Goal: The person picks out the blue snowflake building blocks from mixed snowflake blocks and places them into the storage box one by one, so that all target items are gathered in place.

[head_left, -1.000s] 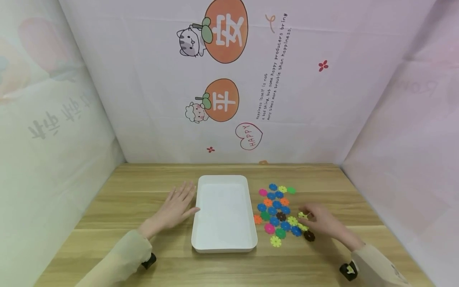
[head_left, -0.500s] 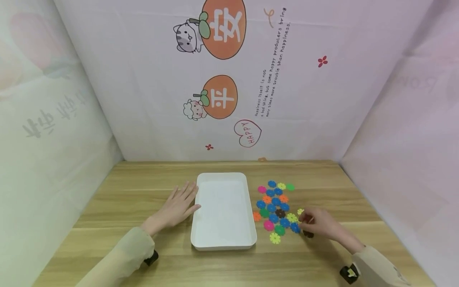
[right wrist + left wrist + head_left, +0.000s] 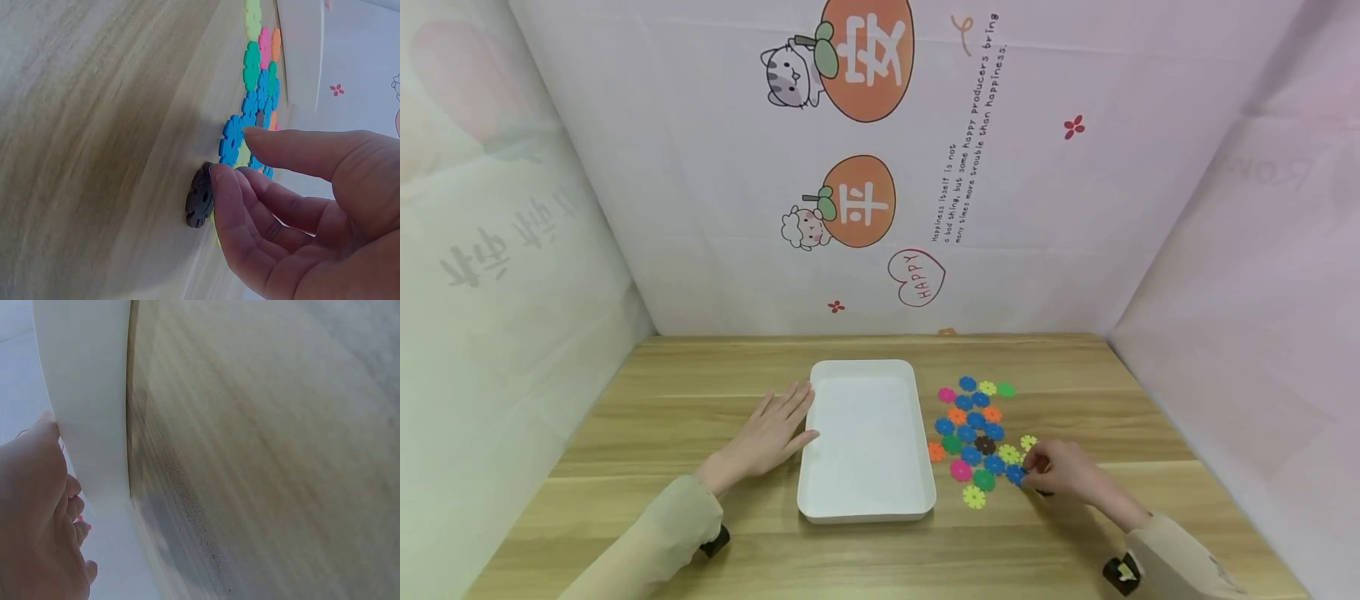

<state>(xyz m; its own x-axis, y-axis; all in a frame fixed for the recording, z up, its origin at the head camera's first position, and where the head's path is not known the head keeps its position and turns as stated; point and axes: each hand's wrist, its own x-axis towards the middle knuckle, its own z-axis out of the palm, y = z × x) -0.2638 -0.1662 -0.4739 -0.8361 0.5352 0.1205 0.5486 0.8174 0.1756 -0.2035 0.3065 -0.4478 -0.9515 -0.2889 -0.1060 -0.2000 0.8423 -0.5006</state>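
Note:
A white tray (image 3: 865,433) lies empty in the middle of the wooden table (image 3: 700,375). My left hand (image 3: 775,429) rests flat on the table with straight fingers, against the tray's left wall (image 3: 87,394). Right of the tray lies a cluster of several flat, flower-shaped plastic pieces (image 3: 973,429) in blue, green, pink, orange, yellow and brown. My right hand (image 3: 1036,471) sits at the cluster's right edge with its fingers curled. In the right wrist view its fingertips (image 3: 219,175) are on a dark brown piece (image 3: 199,203), and the thumb reaches over a blue piece (image 3: 230,140).
Printed backdrop panels (image 3: 925,167) close the table at the back and on both sides. A lone yellow piece (image 3: 1028,442) lies just beyond my right fingers, and another (image 3: 974,497) sits at the cluster's near edge. Bare wood runs along the near edge.
My right hand has slid left and nearer, covering the dark brown piece that lay in plain sight before. The left hand and the tray have not moved. The head view has tilted slightly.

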